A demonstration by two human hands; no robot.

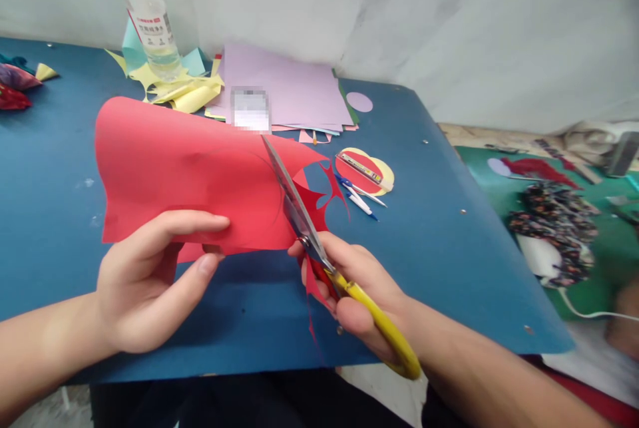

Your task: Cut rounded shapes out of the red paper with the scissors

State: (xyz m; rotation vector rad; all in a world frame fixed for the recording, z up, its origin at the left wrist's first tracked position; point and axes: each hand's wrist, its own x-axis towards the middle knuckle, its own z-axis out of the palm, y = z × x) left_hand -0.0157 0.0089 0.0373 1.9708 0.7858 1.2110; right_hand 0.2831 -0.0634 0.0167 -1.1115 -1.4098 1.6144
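Observation:
My left hand [154,281] is at the lower edge of a large sheet of red paper [200,175]. Its index finger lies over the front of the sheet, the thumb is just below, and the other fingers are partly hidden. In my right hand [357,288] is a pair of scissors with yellow handles [294,205], blades pointing up and left across the sheet's right part. A faint curved line shows on the paper beside the blades. Ragged red offcuts [332,192] hang from the sheet's right end, and a narrow red strip dangles under my right hand.
Behind the sheet stand a water bottle [152,28] among yellow scraps [194,92] and a stack of lilac paper [284,88]. To the right lie red and yellow paper circles [357,172] under a cutter-like tool, pens [359,198] and a lilac circle [359,102]. A green table [479,182] adjoins.

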